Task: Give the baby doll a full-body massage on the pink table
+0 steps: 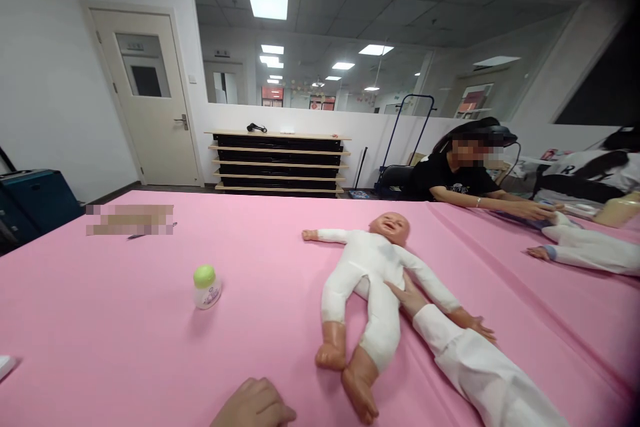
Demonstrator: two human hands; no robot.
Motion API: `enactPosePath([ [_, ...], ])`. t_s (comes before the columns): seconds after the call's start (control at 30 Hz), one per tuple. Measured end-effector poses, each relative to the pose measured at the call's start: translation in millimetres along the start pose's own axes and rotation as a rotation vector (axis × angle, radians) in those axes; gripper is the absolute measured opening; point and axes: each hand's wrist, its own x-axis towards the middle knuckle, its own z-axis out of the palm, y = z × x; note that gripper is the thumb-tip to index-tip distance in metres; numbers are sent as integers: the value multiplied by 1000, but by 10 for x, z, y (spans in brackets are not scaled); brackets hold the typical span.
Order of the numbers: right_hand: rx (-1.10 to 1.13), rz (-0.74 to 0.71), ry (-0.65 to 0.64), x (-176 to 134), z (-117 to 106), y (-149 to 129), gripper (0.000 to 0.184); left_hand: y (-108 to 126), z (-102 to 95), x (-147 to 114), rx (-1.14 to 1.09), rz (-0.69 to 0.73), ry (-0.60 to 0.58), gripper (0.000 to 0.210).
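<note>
A baby doll (370,263) with a white cloth body and bare plastic head, hands and feet lies face up on a pink-covered table, feet towards me. My right hand (411,293), in a white sleeve, grips the doll at its right-side hip. The thumb lies on the front of the cloth body; some of the fingers are hidden behind its side. At the bottom edge, my left hand (257,403) is low over the table with its fingers curled in, left of the doll's feet. Nothing shows in it, and its lower part is cut off.
A small jar with a green lid (206,287) stands left of the doll. A blurred tan item (133,220) lies at the far left. Across the table's right side, a person (463,173) handles another white-clothed doll (590,243). A white object (7,365) touches the left edge.
</note>
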Motion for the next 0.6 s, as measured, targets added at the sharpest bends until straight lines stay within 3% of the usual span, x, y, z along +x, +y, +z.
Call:
enactPosePath([
  [0.07, 49, 32, -89, -38, 198, 69, 82, 24, -99, 14, -12, -69, 14, 12],
  [0.27, 111, 6, -258, -340, 750, -102, 68, 29, -334, 28, -241, -463, -2, 22],
  [0.4, 147, -4, -410, -556, 933, -213, 70, 22, -318, 39, -422, -625, 41, 24],
  [0.6, 153, 34, -549, -741, 1043, -302, 76, 62, -342, 72, -624, -717, 76, 29],
])
